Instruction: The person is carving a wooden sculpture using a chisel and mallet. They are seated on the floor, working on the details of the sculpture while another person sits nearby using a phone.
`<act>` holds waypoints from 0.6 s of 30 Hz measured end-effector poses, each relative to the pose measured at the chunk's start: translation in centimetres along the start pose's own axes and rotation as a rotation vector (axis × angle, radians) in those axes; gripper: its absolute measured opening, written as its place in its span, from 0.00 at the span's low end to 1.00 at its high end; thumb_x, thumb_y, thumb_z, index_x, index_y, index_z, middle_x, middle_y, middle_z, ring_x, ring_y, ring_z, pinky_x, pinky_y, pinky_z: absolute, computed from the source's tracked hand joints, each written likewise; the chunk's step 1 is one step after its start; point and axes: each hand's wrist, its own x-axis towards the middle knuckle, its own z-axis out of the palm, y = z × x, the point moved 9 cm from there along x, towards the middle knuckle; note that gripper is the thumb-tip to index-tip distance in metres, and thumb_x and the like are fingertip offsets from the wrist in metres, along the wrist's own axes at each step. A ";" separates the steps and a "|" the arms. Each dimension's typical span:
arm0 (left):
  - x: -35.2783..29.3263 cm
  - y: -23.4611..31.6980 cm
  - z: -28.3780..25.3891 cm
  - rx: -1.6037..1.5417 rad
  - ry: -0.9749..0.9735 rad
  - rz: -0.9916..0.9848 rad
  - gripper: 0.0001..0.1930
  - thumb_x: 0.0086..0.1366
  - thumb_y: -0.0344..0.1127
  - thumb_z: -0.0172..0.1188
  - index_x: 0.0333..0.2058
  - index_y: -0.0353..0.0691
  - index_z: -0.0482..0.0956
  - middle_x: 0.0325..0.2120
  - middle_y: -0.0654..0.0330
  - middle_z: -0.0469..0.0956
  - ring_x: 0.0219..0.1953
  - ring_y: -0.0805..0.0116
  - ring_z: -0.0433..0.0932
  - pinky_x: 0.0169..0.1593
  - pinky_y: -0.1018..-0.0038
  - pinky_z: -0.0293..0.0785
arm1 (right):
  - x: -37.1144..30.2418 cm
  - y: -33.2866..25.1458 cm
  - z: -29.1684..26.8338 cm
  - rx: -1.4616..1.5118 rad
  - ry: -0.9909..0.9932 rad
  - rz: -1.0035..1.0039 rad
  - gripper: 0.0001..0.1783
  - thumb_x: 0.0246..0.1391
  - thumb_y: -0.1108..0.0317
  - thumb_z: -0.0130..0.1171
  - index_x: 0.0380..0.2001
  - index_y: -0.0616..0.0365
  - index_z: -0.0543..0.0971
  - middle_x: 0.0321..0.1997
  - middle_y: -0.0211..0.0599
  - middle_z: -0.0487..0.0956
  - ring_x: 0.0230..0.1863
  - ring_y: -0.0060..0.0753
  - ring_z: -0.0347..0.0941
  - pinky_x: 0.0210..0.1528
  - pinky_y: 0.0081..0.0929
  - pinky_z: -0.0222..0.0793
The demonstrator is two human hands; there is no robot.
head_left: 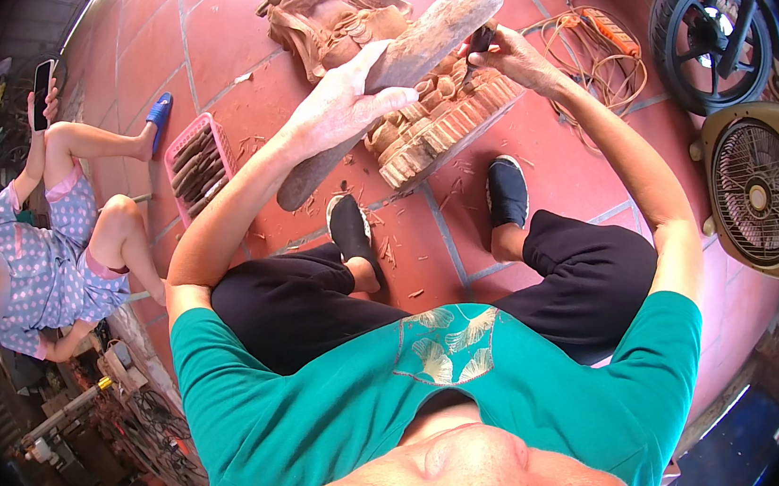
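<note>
The biggest thing here is the red tile floor (227,31), and nearly everything sits on it. Off to the left sits another person (67,238) in spotted clothes, holding up a phone (41,94). On the right stand a brown fan (757,194) and, just beside it, a black wheel (713,30); the fan's front is turned this way, maybe to send cool air. Next in size comes a brown wood carving (332,23), lying past the left arm. The carved block (414,141) is on the floor in front of the person, just past the two dark shoes (350,229), and the wide-apart legs seem to make room for it. A long wooden club (445,26) slants over the block. The left hand (342,105) is wrapped around the club near its middle, likely so it won't tip; some fingers are hidden. A pink basket (174,181) full of dark sticks (200,166) sits by the left arm, perhaps so they are easy to grab. The right hand (513,59) pinches a small dark thing (482,36) by the club's far end, perhaps to keep it steady, but I can't tell what it is or if the club touches it. Smallest are the wood chips (387,248), lying around the shoes.
</note>
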 end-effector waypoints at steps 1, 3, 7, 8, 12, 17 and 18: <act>-0.1 0.3 -0.1 -0.003 0.013 0.018 0.32 0.68 0.43 0.65 0.64 0.34 0.65 0.51 0.51 0.77 0.53 0.66 0.75 0.59 0.69 0.70 | 0.1 0.0 0.1 -0.036 -0.002 -0.013 0.14 0.63 0.74 0.60 0.51 0.55 0.74 0.48 0.31 0.80 0.53 0.26 0.76 0.61 0.31 0.74; -0.2 0.9 -0.3 -0.007 0.041 0.054 0.32 0.67 0.45 0.65 0.63 0.35 0.65 0.51 0.48 0.79 0.53 0.65 0.77 0.58 0.67 0.71 | 0.4 -0.1 0.3 -0.110 -0.005 -0.038 0.15 0.62 0.74 0.62 0.50 0.56 0.74 0.46 0.31 0.81 0.52 0.25 0.77 0.59 0.31 0.74; -0.5 1.7 -0.5 -0.062 0.106 0.075 0.32 0.68 0.44 0.65 0.63 0.34 0.64 0.49 0.47 0.79 0.51 0.64 0.78 0.57 0.66 0.73 | 0.6 -1.1 1.2 -0.213 -0.030 -0.119 0.17 0.60 0.73 0.63 0.51 0.58 0.74 0.45 0.33 0.82 0.50 0.27 0.78 0.56 0.33 0.74; -0.5 1.4 -0.2 -0.054 0.141 0.086 0.32 0.68 0.44 0.64 0.63 0.34 0.63 0.49 0.46 0.79 0.51 0.62 0.79 0.56 0.65 0.73 | 0.6 -1.3 1.5 -0.230 -0.039 -0.128 0.18 0.59 0.73 0.64 0.51 0.59 0.74 0.45 0.34 0.82 0.50 0.28 0.78 0.56 0.33 0.74; 0.1 -1.2 0.6 0.156 -0.037 -0.156 0.33 0.68 0.40 0.64 0.66 0.35 0.61 0.48 0.48 0.79 0.51 0.66 0.77 0.56 0.68 0.73 | 0.7 -0.6 1.9 -0.458 -0.053 -0.060 0.18 0.59 0.71 0.64 0.51 0.60 0.74 0.45 0.35 0.82 0.48 0.29 0.78 0.55 0.34 0.74; -0.3 1.8 0.0 -0.016 0.093 0.060 0.33 0.68 0.41 0.64 0.65 0.34 0.62 0.51 0.46 0.78 0.54 0.64 0.77 0.58 0.67 0.72 | 0.0 -2.3 1.8 -0.293 -0.017 -0.174 0.16 0.60 0.68 0.64 0.50 0.60 0.75 0.44 0.37 0.83 0.47 0.31 0.79 0.52 0.33 0.75; -0.4 2.0 -0.1 0.020 0.146 0.108 0.33 0.68 0.42 0.65 0.64 0.34 0.62 0.48 0.45 0.79 0.51 0.60 0.79 0.55 0.65 0.74 | 0.0 -2.6 2.0 -0.285 -0.011 -0.162 0.16 0.60 0.69 0.64 0.50 0.60 0.75 0.45 0.37 0.83 0.47 0.30 0.79 0.52 0.33 0.75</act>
